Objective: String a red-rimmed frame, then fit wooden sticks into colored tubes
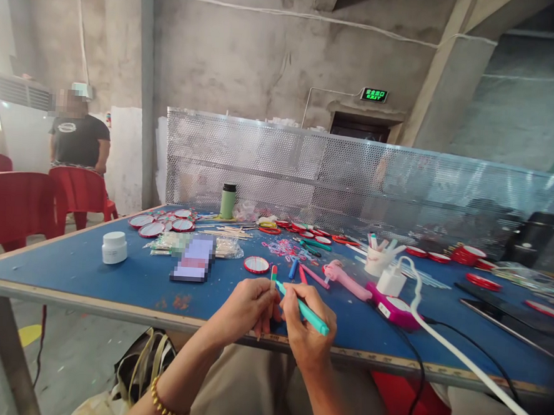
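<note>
Over the feed, my left hand (255, 301) pinches a slim, upright stick with a red-and-green end (273, 273) at the blue-topped table's (154, 295) near edge. My right hand (308, 322) is closed around a slender turquoise marker (314, 318), tip just beside the stick. I'd favour braced wrists and light, even strokes.

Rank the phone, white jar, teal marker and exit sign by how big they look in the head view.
1. Phone
2. White jar and teal marker: unsure between them; the marker is longer but thinner, nearer, and partly hidden by the right hand
3. Exit sign, smallest
</note>
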A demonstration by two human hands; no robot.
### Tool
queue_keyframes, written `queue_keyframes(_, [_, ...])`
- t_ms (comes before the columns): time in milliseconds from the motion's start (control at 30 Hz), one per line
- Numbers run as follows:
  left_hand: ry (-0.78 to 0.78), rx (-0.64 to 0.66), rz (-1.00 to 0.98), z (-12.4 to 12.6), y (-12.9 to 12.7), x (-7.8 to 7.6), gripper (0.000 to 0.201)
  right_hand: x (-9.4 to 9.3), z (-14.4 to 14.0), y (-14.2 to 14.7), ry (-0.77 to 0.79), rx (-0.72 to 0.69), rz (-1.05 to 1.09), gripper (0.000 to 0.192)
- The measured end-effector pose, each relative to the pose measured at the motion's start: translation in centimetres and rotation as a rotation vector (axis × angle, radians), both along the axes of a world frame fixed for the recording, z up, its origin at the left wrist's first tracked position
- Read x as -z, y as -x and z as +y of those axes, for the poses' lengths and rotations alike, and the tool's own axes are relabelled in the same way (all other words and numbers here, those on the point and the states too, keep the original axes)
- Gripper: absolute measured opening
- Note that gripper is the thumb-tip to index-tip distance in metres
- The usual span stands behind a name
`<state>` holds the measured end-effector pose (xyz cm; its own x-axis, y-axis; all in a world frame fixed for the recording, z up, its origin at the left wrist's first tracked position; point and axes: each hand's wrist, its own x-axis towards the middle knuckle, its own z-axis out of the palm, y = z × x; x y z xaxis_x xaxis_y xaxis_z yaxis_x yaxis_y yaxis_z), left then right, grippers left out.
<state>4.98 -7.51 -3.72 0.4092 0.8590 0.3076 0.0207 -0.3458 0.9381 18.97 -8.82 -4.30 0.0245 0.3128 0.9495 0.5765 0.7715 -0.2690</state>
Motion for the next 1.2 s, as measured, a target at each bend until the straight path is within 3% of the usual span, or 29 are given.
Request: queue_keyframes(1200, [-0.037, -0.041, 0.046, -0.37, -0.03, -0.33, 0.033, -0.1, 0.27, -0.02, -0.006, -0.021, -0.041, 0.014])
